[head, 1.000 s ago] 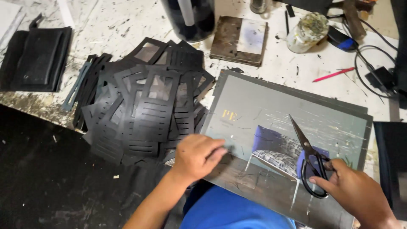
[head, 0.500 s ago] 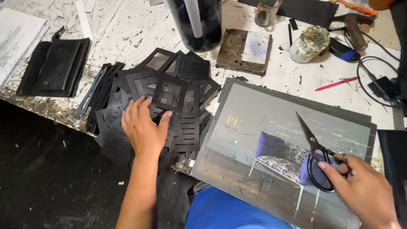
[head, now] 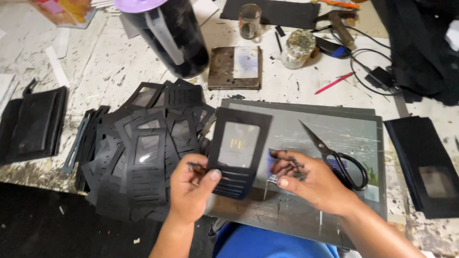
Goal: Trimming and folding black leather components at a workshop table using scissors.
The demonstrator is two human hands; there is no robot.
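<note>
**A:** What's in the hands?

**B:** I see the left hand (head: 191,191) pinching a black card panel (head: 237,152) by its lower left corner, thumb on top, fingers (head: 197,168) curled tight on it. Flat rectangular piece, clear window in the upper half, row of cut slots below. It's lifted and tilted over the near-middle of the desk (head: 95,62), above the left part of the cutting board (head: 344,138).

**A:** Right hand?

**B:** Right hand (head: 313,184) sits just right of the panel, fingers narrow, tips smudged dark. I can't tell whether it's touching the panel's edge. Black-handled scissors (head: 337,157) lie on the board right behind it, blades closed, pointing toward the far left.

**A:** Surface?

**B:** Board is grey, scored and scratched, near edge overhanging the desk. Desk itself is white, chipped, speckled with black. Left of the hand: a loose heap of the same black panels (head: 148,153), overlapping at all angles. Neater dark stack (head: 425,167) at the right edge, black wallet-like pieces (head: 31,124) at the left edge.

**A:** Far side?

**B:** Dark cylindrical jug (head: 172,38) with lilac lid, worn metal block (head: 234,69), small glass jar (head: 249,21).
</note>
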